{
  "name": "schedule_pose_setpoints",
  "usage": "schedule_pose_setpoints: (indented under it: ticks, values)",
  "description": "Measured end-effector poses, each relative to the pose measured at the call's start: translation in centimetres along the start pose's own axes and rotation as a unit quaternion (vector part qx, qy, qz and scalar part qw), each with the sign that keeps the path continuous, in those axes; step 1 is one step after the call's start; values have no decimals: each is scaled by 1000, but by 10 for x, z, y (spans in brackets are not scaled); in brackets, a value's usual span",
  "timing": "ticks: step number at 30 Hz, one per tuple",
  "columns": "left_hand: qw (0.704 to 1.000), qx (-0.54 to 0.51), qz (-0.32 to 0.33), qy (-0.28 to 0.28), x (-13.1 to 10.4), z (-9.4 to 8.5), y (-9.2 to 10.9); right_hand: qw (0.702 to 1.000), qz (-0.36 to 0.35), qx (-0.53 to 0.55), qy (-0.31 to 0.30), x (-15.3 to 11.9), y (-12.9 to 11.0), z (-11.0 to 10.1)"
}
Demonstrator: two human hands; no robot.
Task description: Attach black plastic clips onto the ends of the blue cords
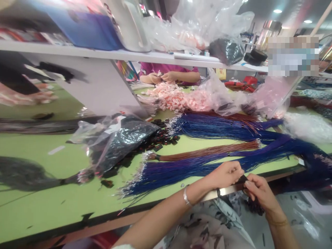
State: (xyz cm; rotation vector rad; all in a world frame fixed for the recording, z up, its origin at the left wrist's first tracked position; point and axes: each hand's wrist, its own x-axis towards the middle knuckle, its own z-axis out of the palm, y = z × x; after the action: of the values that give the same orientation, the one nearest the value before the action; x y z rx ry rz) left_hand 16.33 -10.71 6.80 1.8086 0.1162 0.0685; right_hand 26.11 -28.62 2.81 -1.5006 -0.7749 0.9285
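At the table's front edge, my left hand (226,174) is closed, its fingertips pinched against a small black piece (242,179) that looks like a connector housing. My right hand (260,192) pinches the same black piece from the other side. Fingers cover most of it, so any wire in it cannot be made out. Just beyond my hands lie bundles of blue and purple wires (166,174) with pale crimped ends pointing left. A brown wire bundle (207,151) rests along their far side.
An open plastic bag (121,138) spills black connector housings (163,136) onto the green table (67,207). Grey wires (28,174) lie at left. Pale pink connectors (173,97) are heaped before a co-worker's hands (163,76). A white shelf (85,51) spans above.
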Motion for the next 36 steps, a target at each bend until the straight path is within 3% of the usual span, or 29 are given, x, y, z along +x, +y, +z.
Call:
schedule_pose_setpoints:
  ticks: [2, 3, 6, 8, 11, 14, 17, 22, 28, 36]
  values:
    - [998, 57, 11, 19, 24, -6, 0, 996, -1, 54, 73, -4, 8, -16]
    - [992, 111, 5, 57, 38, -9, -2, 990, -4, 79, 118, -5, 10, -26]
    - [939, 294, -63, 165, 86, -14, -10, 959, -28, 143, 242, -2, 13, -55]
    - [904, 374, -110, 177, 111, -10, -17, 939, -44, 181, 290, 4, 14, -72]
    - [881, 425, -123, 166, 126, 5, -29, 927, -45, 208, 308, 15, 14, -88]
    - [879, 444, -78, 156, 122, 17, -40, 931, -38, 200, 303, 28, 13, -92]
    - [884, 451, -16, 122, 118, 18, -46, 931, -46, 196, 304, 39, 14, -89]
    - [908, 417, 19, 26, 141, 16, -39, 924, -53, 191, 326, 50, 18, -85]
    - [903, 428, 25, -33, 175, 46, -24, 912, -62, 204, 350, 50, 21, -83]
    - [881, 473, 13, -1, 175, 71, -15, 892, -97, 176, 404, 50, 30, -81]
